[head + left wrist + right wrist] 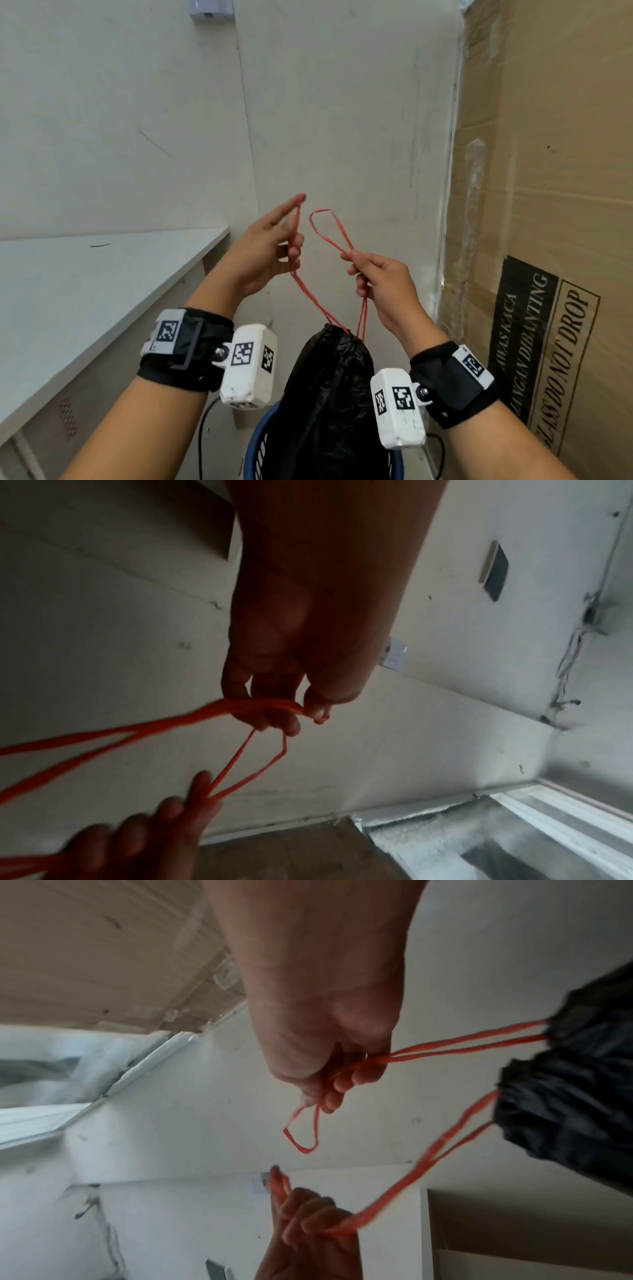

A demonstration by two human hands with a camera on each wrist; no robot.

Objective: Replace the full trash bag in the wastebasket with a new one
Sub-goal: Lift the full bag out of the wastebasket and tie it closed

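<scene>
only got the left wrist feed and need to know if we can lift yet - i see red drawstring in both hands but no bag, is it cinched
observer: Yes. The black trash bag is gathered shut at its neck; the red drawstring runs out of it to the left hand and the right hand.
operator: is it out of the bin
observer: No. Its lower part sits inside the blue wastebasket, below the wrists.
operator: anything close on the right
observer: A tall cardboard box printed "GLASS DO NOT DROP" stands just right of the right hand.
</scene>
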